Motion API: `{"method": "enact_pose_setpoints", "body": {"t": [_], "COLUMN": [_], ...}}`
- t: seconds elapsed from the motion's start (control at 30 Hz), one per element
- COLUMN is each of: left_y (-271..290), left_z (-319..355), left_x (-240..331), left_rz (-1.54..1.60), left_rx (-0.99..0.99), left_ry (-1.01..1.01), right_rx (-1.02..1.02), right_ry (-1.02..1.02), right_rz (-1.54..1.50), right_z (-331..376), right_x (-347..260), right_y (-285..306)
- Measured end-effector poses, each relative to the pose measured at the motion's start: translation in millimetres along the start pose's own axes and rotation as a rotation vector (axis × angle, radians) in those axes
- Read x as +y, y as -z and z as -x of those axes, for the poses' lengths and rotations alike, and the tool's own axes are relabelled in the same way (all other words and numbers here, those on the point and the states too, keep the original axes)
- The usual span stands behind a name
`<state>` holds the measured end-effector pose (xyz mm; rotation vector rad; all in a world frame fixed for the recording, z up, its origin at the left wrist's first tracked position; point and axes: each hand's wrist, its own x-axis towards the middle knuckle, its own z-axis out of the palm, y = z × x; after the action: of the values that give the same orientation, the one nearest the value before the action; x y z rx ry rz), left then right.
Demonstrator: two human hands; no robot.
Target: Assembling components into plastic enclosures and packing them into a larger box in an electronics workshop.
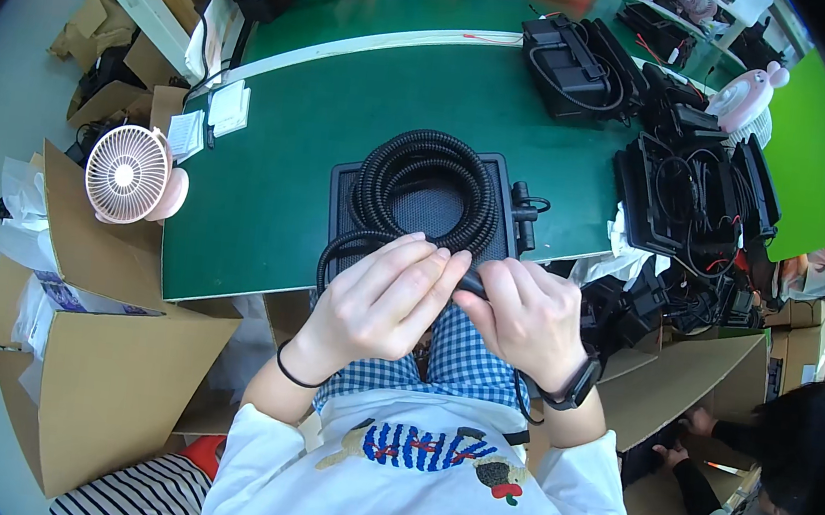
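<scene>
A coil of black corrugated hose (pixel 372 185) lies on a flat black case with a mesh-textured face (pixel 339 190), at the near edge of the green table. My left hand (pixel 383 300) is closed, its fingertips pinching the hose at the near side of the coil. Close beside it, my right hand (pixel 525 320) is closed around a smooth black end piece (pixel 471 283), its thumb toward my left fingers. Exactly where the hose meets this piece is hidden by my fingers. A small black cylindrical fitting with a cable loop (pixel 523 219) sits at the case's right side.
On the right of the green table (pixel 272 162) several black cases with cables (pixel 686 191) are piled, beside a pink fan (pixel 748 97). Another pink fan (pixel 127 174) stands left. Cardboard boxes (pixel 118 382) flank me. A co-worker's hands (pixel 679 451) reach into a box at lower right.
</scene>
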<state>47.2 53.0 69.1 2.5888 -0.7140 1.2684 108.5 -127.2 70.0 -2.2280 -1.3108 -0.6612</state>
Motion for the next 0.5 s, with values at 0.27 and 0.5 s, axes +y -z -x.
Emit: {"method": "enact_pose_setpoints", "body": {"t": [0.27, 0.5], "left_y": [-5.9, -5.7], "left_z": [-1.4, -3.2], "left_x": [-2.1, -4.5], "left_rz": [0.058, 0.061], "left_rx": [0.039, 0.021], "left_ry": [0.04, -0.001], "right_rx": [-0.131, 0.036], "right_ry": [-0.285, -0.012], "right_rz": [-0.134, 0.055], "right_z": [-0.2, -3.3], "right_x": [-10.3, -0.6], "right_y": [15.2, 6.9]}}
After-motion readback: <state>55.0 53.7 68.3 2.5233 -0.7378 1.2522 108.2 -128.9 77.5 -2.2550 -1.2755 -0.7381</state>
